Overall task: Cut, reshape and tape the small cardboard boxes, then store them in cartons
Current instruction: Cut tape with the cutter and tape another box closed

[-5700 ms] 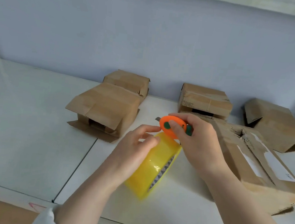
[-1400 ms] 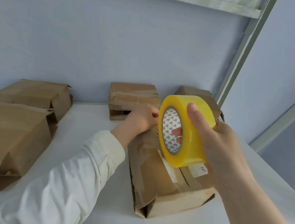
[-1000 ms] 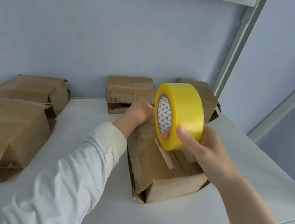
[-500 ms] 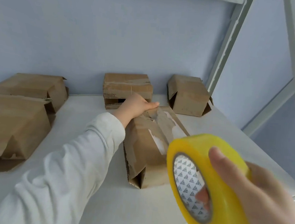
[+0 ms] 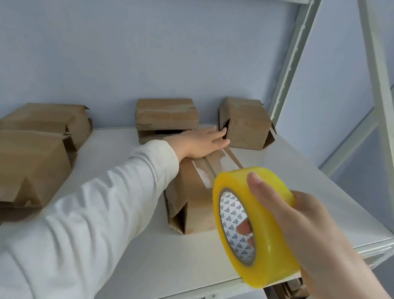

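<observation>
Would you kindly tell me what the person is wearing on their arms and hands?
The left arm wears a long white sleeve of creased fabric that ends at the wrist. The left hand and right hand are bare: no gloves, rings or watch show. The right forearm is uncovered as far as the view reaches.
</observation>
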A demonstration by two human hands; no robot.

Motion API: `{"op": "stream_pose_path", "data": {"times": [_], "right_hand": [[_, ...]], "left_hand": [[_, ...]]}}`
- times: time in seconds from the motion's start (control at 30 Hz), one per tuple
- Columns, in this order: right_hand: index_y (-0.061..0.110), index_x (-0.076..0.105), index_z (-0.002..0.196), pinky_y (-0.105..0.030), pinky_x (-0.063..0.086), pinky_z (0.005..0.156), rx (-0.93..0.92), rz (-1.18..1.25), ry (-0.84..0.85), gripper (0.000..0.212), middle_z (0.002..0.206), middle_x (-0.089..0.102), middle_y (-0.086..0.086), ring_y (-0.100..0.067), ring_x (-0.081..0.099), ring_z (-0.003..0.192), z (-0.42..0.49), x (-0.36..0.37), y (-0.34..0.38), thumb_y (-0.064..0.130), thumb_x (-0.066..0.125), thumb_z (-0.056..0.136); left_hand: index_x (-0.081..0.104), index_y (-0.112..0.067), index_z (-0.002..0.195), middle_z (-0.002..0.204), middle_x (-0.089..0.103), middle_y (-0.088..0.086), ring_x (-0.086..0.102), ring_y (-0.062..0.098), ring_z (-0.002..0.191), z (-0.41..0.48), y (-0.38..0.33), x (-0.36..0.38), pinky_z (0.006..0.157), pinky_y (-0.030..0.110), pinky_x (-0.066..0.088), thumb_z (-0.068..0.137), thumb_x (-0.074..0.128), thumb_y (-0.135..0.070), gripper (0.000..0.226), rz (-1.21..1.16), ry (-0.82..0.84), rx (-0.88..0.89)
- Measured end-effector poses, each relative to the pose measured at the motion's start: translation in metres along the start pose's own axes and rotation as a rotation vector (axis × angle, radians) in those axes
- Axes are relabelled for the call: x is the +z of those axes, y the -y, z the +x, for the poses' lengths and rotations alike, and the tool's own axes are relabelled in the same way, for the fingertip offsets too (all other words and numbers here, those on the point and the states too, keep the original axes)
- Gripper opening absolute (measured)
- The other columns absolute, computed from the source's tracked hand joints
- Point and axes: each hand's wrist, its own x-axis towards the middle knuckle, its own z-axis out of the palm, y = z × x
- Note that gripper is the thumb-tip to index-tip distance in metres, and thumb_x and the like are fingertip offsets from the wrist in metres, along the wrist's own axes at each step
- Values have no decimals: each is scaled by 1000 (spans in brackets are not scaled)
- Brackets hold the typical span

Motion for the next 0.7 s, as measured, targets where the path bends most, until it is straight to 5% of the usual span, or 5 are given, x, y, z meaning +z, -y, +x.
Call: {"op": "stream_pose_path", "data": {"times": [0.07, 0.27, 0.43, 0.7], "right_hand": [[17, 66, 52, -29, 49, 60, 5, 4, -9, 47, 48, 65, 7, -5, 60, 42, 2, -2, -2, 62, 53, 61], [26, 65, 44, -24, 47, 50, -7, 18, -8, 45, 45, 63, 10, 0, 56, 37, 6, -3, -4, 60, 54, 70], [19, 61, 63, -26, 50, 57, 0, 14, -2, 44, 48, 65, 9, -3, 58, 40, 7, -3, -9, 61, 52, 72], [20, 53, 59, -21, 43, 49, -19, 84, -43, 42, 39, 59, 14, -3, 59, 40, 11, -4, -21, 57, 53, 80]], "left_hand": [[2, -27, 150, 157, -8, 3, -9, 18, 144, -1, -4, -12, 115, 42, -2, 97, 11, -54, 60, -27, -2, 5], [-6, -23, 149, 156, -14, 3, -18, 14, 142, -8, -8, 2, 116, 40, -9, 98, 10, -52, 61, 155, 3, 45], [-4, -17, 149, 156, -16, 6, -21, 16, 142, -14, -28, -12, 115, 44, -14, 99, 9, -48, 61, 60, 5, 101], [0, -18, 150, 156, -14, 7, -20, 15, 142, -21, -38, -2, 115, 45, -14, 98, 11, -50, 63, 122, -10, 151]]}}
